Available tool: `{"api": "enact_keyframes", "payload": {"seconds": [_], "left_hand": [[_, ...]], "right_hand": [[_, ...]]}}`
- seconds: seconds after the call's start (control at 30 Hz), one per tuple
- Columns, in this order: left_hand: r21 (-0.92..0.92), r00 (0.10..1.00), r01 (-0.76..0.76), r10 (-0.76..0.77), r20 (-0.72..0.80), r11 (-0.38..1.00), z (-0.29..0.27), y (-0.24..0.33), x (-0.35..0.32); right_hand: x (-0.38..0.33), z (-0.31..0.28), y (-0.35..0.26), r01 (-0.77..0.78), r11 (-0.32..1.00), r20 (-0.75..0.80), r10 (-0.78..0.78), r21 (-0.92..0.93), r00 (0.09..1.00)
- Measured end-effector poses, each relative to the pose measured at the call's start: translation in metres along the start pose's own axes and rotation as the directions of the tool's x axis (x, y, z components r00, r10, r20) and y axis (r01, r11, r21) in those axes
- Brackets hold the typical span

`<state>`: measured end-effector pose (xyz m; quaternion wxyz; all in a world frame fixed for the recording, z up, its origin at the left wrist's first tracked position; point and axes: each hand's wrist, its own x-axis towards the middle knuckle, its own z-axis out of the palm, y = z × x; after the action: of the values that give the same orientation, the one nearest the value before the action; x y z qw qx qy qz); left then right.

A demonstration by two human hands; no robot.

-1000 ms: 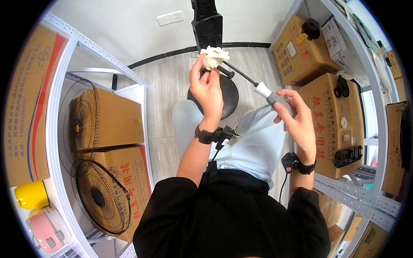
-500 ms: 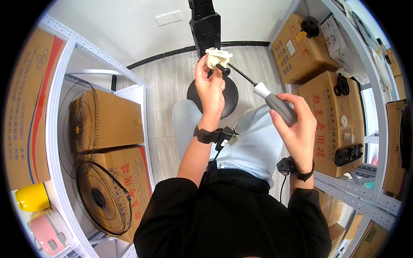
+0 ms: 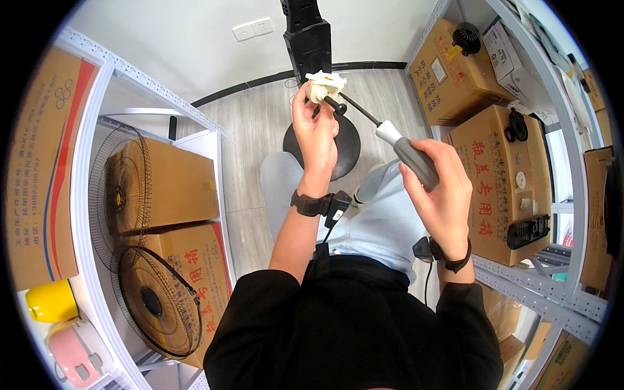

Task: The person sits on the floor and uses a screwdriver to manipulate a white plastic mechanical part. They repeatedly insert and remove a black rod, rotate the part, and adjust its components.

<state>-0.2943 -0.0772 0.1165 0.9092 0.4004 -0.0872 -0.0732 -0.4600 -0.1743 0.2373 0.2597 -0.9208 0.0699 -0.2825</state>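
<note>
A cream plastic fan part [image 3: 323, 83], a housing with a short black peg [image 3: 336, 106] sticking out toward me, is pinched in the fingers of my left hand [image 3: 316, 143]. My right hand [image 3: 447, 185] wraps the grey handle of a screwdriver [image 3: 416, 162] with a white collar. Its dark shaft slants up and left, and the tip meets the right side of the cream part; the exact contact point is too small to see. Behind the part rises a black fan stand [image 3: 309, 49], and its round black base [image 3: 348, 149] lies on the floor, partly hidden by my left hand.
White metal shelves flank me. On the left are cartons [image 3: 172, 185], wire fan guards [image 3: 149, 302], a yellow part [image 3: 51, 300] and a pink part [image 3: 73, 354]. Cartons [image 3: 491, 153] on the right carry a black fan motor [image 3: 467, 39] and small black parts [image 3: 528, 233].
My right hand and the screwdriver have shifted slightly left. The cream part in my left hand has moved a little left and turned slightly. Both grips stay the same.
</note>
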Motion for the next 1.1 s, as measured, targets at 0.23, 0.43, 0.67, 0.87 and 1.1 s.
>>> {"api": "enact_keyframes", "payload": {"seconds": [0.23, 0.43, 0.67, 0.87, 1.1], "left_hand": [[0.017, 0.999, -0.031, 0.031, 0.011, 0.999, -0.001, -0.001, 0.004], [0.177, 0.981, -0.187, 0.194, -0.021, 0.966, -0.005, -0.006, 0.01], [0.181, 0.967, -0.239, 0.251, -0.047, 0.954, -0.004, -0.005, 0.012], [0.197, 0.955, -0.286, 0.296, -0.023, 0.938, 0.0, -0.002, 0.006], [0.206, 0.954, -0.286, 0.297, -0.026, 0.936, 0.001, 0.0, 0.004]], "right_hand": [[0.0, 0.0, -0.001, -0.001, 1.0, -0.009, 0.001, 0.011, 1.0], [0.0, -0.002, 0.001, -0.059, 0.998, 0.03, 0.058, 0.035, 0.998], [0.001, -0.002, 0.001, -0.019, 0.989, 0.05, 0.027, -0.15, 0.998], [-0.001, -0.001, 0.001, -0.257, 0.964, 0.112, 0.263, -0.071, 0.958], [0.001, -0.002, 0.008, -0.046, 0.999, 0.067, 0.048, -0.027, 0.997]]}}
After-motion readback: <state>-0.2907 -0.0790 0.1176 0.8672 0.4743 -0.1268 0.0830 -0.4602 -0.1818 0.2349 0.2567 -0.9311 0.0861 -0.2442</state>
